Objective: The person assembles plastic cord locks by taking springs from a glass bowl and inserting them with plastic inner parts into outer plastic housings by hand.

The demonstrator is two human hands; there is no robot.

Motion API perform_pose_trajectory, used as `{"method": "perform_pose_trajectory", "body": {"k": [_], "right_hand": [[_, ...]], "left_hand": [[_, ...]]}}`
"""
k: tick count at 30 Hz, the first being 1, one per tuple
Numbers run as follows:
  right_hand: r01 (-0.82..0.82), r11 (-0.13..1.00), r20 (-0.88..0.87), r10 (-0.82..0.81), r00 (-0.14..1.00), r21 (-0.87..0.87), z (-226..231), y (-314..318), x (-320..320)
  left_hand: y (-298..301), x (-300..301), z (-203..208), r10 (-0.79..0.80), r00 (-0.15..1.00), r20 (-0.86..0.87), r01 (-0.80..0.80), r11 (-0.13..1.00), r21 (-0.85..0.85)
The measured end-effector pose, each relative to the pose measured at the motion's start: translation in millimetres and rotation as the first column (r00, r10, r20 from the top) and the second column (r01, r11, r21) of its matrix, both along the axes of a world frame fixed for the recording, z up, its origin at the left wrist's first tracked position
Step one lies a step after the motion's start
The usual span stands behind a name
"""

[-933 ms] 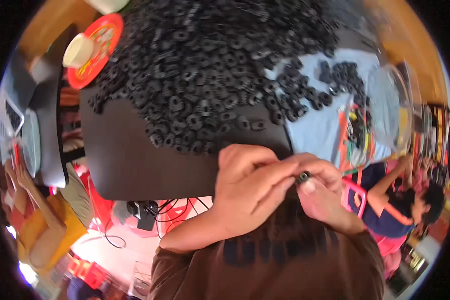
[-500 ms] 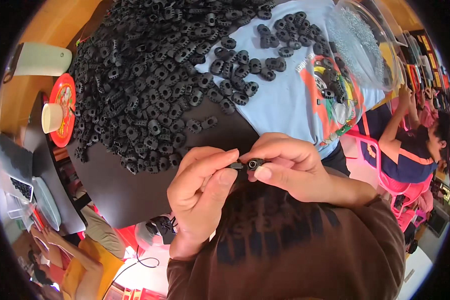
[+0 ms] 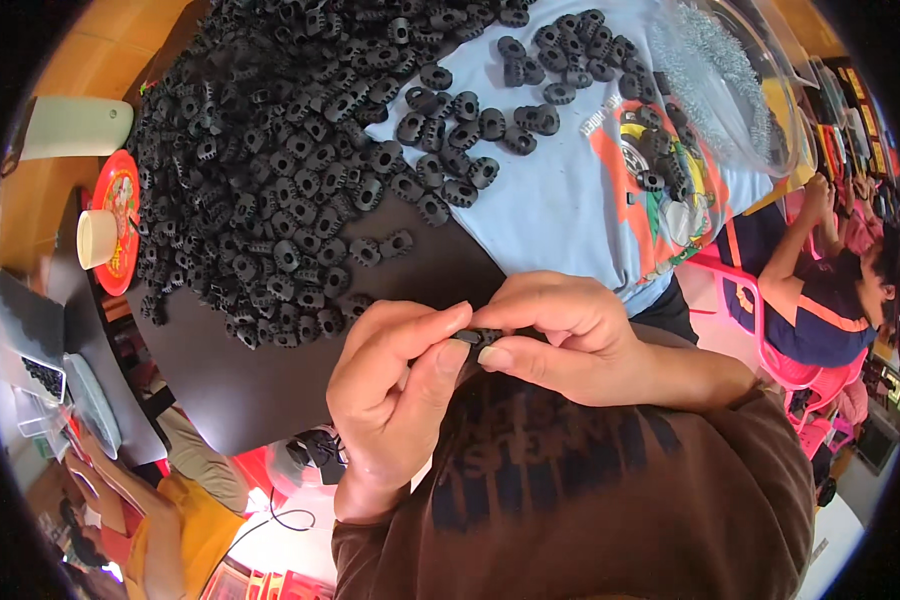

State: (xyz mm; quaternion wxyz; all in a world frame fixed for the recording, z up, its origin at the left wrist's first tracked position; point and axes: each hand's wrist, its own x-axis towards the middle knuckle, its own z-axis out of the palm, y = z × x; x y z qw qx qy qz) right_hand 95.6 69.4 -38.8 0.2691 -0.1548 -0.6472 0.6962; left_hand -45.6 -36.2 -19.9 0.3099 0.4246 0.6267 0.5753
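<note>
My left hand (image 3: 385,380) pinches a small black plastic cord lock plunger (image 3: 464,338) between thumb and fingertips. Thumb and forefinger of my right hand (image 3: 575,340) close on a black cord lock body (image 3: 489,337). The two parts meet end to end in front of my chest, partly covered by the fingertips. Beyond my hands, a large heap of black cord lock parts (image 3: 270,180) covers much of the dark table (image 3: 240,390). Several more lie loose on a light blue printed T-shirt (image 3: 510,225) spread to the right.
A clear plastic tub (image 3: 792,130) holds many small silvery springs (image 3: 715,70) at the far right. On the left are a red plate (image 3: 120,255), a cream cup (image 3: 96,238) and a pale green case (image 3: 78,128). People sit at right (image 3: 820,300) and lower left (image 3: 185,520).
My hands have brought the two black parts together; the right one has turned, and its round open end with a pale ring no longer shows. The view has shifted slightly.
</note>
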Motion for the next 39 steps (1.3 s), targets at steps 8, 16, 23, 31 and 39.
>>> {"method": "perform_pose_trajectory", "body": {"k": [8,16,23,31,39], "right_hand": [[-0.002,0.999,0.017,0.001,1.0,0.036,-2.9,1.5,-0.4],[-0.108,0.992,0.033,0.107,0.994,0.061,-3.3,8.6,3.4],[-0.095,0.995,0.014,0.095,0.995,-0.018,-4.3,7.6,1.5],[-0.034,0.999,0.037,0.034,0.999,0.011,-5.0,5.9,0.0],[-0.111,0.944,0.006,0.119,0.993,-0.31,1.2,10.8,3.5]], "left_hand": [[2.7,0.5,3.0,0.022,0.979,-0.201,-0.026,1.0,-0.017],[5.4,-6.4,4.9,-0.06,0.932,-0.358,0.079,0.996,0.038],[7.7,-11.8,14.2,-0.15,0.965,-0.217,0.139,0.988,-0.063],[9.6,-11.4,12.7,-0.184,0.861,-0.473,0.17,0.983,-0.073],[9.8,2.1,6.1,-0.091,0.78,-0.619,0.101,0.995,-0.019]]}}
